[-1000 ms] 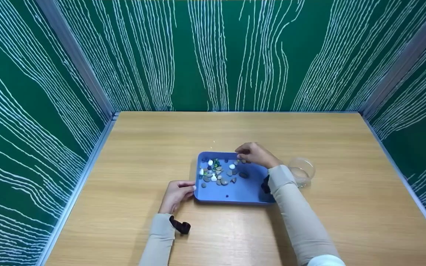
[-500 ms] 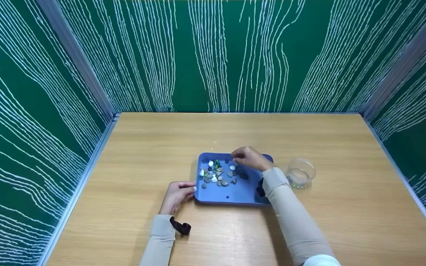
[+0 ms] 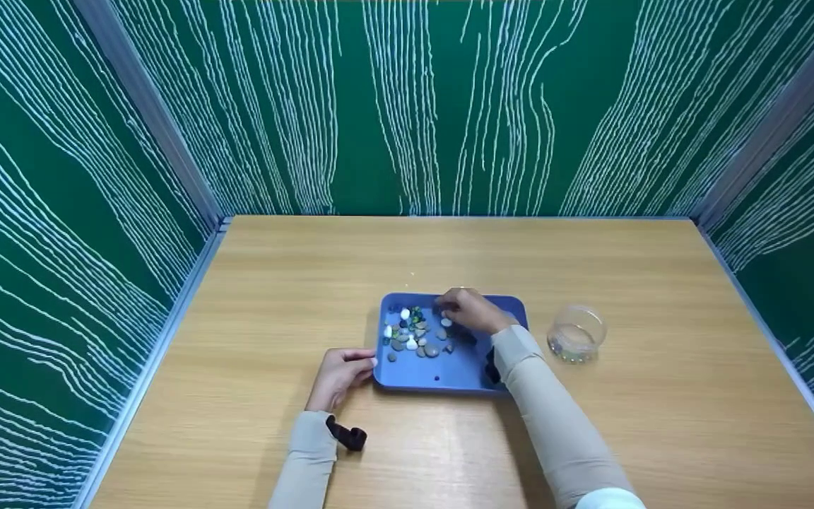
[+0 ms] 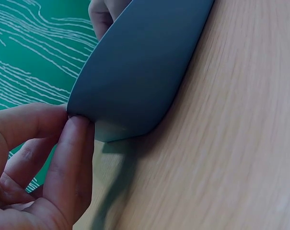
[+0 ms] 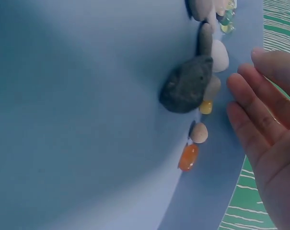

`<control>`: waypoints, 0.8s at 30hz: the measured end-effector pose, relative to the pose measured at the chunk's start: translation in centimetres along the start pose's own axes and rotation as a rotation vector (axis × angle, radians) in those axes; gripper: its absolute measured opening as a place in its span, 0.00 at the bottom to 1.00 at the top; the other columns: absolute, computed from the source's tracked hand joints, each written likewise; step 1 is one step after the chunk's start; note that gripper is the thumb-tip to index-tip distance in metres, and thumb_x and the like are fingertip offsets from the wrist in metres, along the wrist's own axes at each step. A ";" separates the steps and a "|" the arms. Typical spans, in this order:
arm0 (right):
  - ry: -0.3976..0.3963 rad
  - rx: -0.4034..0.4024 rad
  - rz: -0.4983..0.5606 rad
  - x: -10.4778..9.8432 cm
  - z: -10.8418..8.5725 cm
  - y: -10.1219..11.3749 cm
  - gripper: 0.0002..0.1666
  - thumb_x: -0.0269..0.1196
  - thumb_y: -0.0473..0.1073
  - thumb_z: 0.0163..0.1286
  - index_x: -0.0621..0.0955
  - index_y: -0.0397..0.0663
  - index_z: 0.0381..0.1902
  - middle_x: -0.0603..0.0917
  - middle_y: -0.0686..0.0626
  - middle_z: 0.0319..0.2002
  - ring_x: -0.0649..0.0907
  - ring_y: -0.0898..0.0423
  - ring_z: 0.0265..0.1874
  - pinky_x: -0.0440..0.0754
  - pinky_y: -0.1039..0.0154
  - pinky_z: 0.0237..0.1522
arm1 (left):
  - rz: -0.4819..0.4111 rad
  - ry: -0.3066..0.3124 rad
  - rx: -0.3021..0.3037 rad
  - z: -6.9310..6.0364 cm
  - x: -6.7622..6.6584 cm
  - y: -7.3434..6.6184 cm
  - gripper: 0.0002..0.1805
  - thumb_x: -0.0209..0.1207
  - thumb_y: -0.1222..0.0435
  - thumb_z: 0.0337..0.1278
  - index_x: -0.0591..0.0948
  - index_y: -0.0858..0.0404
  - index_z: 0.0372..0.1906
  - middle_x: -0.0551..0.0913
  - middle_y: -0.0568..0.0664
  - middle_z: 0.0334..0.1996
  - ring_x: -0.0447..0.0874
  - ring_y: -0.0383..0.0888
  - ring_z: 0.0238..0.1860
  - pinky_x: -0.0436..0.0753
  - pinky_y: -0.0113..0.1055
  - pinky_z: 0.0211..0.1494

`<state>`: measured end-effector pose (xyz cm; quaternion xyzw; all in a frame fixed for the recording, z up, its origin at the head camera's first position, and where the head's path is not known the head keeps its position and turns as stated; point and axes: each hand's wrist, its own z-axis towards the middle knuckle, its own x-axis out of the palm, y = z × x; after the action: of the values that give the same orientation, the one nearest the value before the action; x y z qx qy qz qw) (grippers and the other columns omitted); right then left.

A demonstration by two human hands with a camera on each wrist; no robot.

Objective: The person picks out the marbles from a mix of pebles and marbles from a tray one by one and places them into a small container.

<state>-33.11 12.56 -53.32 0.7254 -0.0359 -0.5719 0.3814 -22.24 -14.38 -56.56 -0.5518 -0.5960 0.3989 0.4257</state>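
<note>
A blue tray (image 3: 463, 369) holds a cluster of grey, white and green pebbles (image 3: 431, 350), mostly in its left half. My left hand (image 3: 342, 375) pinches the tray's near left rim between thumb and fingers, as the left wrist view shows. Over the tray's far side, my right hand (image 3: 472, 309) reaches down, fingers slightly bent. In the right wrist view nothing shows between those fingers. Near them lie a large dark stone (image 5: 188, 86), a white stone (image 5: 220, 56), a yellow stone (image 5: 206, 107), a beige pebble (image 5: 199, 132) and an orange stone (image 5: 188, 157).
To the right of the tray a clear round container (image 3: 576, 336) stands on the wooden table (image 3: 237, 318), with small beads at its bottom. One dark bead (image 3: 437, 378) lies alone near the tray's front. Green walls with white lines surround the table.
My right hand has moved left and slightly nearer along the tray's far side, uncovering the tray's far right corner and more of the clear container. The left hand stays on the rim.
</note>
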 end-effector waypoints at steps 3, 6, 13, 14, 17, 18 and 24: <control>0.001 0.008 -0.023 0.3 0.0 0.1 0.18 0.57 0.35 0.70 0.80 0.38 0.56 0.82 0.40 0.54 0.80 0.47 0.53 0.81 0.51 0.57 | 0.004 0.005 -0.003 -0.1 0.0 0.0 0.16 0.62 0.77 0.52 0.80 0.79 0.48 0.84 0.65 0.45 0.84 0.40 0.35 0.87 0.29 0.42; -0.010 -0.015 -0.043 0.5 0.0 0.2 0.17 0.57 0.33 0.70 0.80 0.37 0.55 0.82 0.39 0.53 0.80 0.45 0.54 0.80 0.51 0.58 | 0.001 0.002 -0.006 0.0 0.0 0.0 0.16 0.62 0.77 0.52 0.80 0.79 0.48 0.84 0.65 0.46 0.84 0.40 0.35 0.87 0.29 0.42; -0.050 -0.042 -0.095 1.3 0.1 0.4 0.17 0.56 0.34 0.70 0.80 0.36 0.54 0.83 0.39 0.49 0.81 0.45 0.51 0.83 0.51 0.54 | 0.003 0.000 -0.011 0.0 0.0 0.0 0.16 0.62 0.78 0.52 0.80 0.78 0.48 0.83 0.66 0.46 0.84 0.40 0.35 0.87 0.29 0.43; -0.056 -0.047 -0.105 1.5 0.1 0.5 0.17 0.57 0.34 0.70 0.81 0.36 0.54 0.83 0.39 0.48 0.81 0.45 0.49 0.83 0.51 0.53 | 0.002 -0.001 -0.012 0.0 0.0 0.0 0.16 0.62 0.78 0.52 0.80 0.78 0.48 0.83 0.66 0.46 0.84 0.40 0.36 0.87 0.29 0.43; -0.073 -0.059 -0.143 1.8 0.1 0.5 0.16 0.57 0.36 0.71 0.81 0.37 0.53 0.82 0.39 0.47 0.81 0.45 0.48 0.83 0.51 0.52 | -0.003 0.001 -0.007 0.0 0.0 0.0 0.16 0.62 0.78 0.52 0.80 0.79 0.48 0.83 0.67 0.46 0.84 0.40 0.36 0.87 0.30 0.44; -0.076 -0.060 -0.150 1.9 0.1 0.5 0.16 0.57 0.36 0.70 0.81 0.37 0.53 0.82 0.39 0.47 0.81 0.45 0.48 0.83 0.51 0.52 | -0.004 0.001 -0.005 0.0 0.0 0.0 0.16 0.62 0.78 0.52 0.80 0.79 0.48 0.83 0.67 0.46 0.84 0.40 0.35 0.87 0.30 0.44; -0.075 -0.052 -0.153 2.2 0.2 0.5 0.15 0.60 0.36 0.68 0.82 0.37 0.51 0.82 0.39 0.49 0.80 0.44 0.51 0.82 0.51 0.55 | -0.009 -0.001 -0.003 0.1 0.1 0.1 0.16 0.62 0.78 0.51 0.80 0.79 0.47 0.84 0.66 0.44 0.84 0.39 0.33 0.87 0.29 0.41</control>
<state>-32.34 11.02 -54.80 0.6941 0.0203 -0.6268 0.3536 -22.29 -14.32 -56.63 -0.5494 -0.5993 0.3966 0.4263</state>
